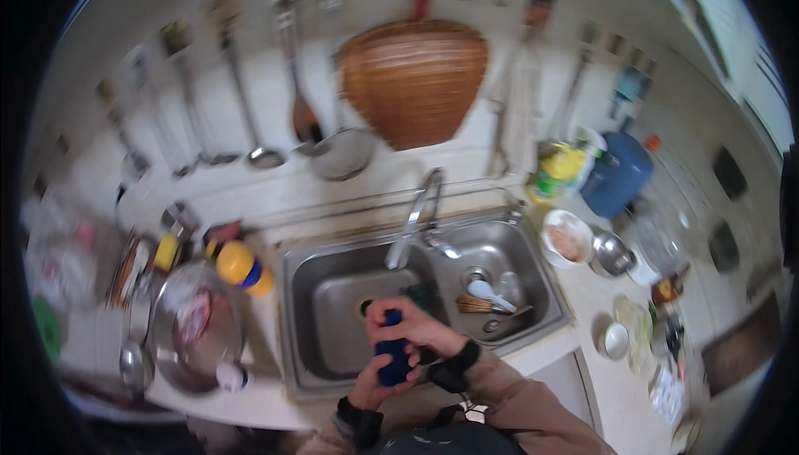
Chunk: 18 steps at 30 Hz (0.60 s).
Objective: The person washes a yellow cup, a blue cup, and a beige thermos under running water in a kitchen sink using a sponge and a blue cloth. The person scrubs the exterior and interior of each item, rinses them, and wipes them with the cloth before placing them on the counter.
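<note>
Both my hands are on a dark blue object (393, 355), possibly a bottle, above the front of the left basin of a stainless steel double sink (328, 296). My left hand (371, 386) grips its lower part. The fingers of my right hand (431, 329) wrap its upper end, which lies away from me. Beyond the hands, a chrome faucet (412, 224) reaches over the left basin. A drain shows partly behind my right fingers. The small right basin holds a white spoon (490, 296), a wooden-bristled brush (474, 305) and a clear cup-like item (509, 286).
On the left counter, a metal bowl (163, 324) holds raw meat (195, 317), beside a yellow bottle with a blue band (240, 267). To the right stand a white bowl (552, 255) of pinkish food and a small white cup (615, 339). Utensils and a woven bamboo basket (415, 83) hang behind.
</note>
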### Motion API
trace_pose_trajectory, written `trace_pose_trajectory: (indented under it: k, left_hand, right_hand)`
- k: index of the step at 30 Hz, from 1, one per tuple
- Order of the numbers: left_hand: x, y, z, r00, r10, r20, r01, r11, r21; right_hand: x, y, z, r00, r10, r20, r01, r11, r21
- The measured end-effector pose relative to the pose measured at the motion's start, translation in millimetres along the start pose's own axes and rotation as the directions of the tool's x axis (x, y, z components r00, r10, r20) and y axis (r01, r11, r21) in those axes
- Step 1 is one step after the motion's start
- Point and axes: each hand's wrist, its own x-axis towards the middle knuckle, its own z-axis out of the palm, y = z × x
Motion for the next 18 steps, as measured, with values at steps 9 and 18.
trace_pose_trajectory:
  k: [9, 18]
  left_hand:
    - [19.0, 14.6, -104.9, 0.992, 0.041, -0.119, 0.081, 0.518, 0.852]
    - [75.6, -36.6, -220.0, 0.795, 0.356, -0.492, 0.456, 0.186, 0.871]
  right_hand:
    - [29.4, 99.4, -38.9, 0.984, -0.059, -0.166, -0.093, 0.624, -0.776]
    - [21.8, 219.2, -73.8, 0.853, -0.183, -0.489, -0.357, 0.478, -0.802]
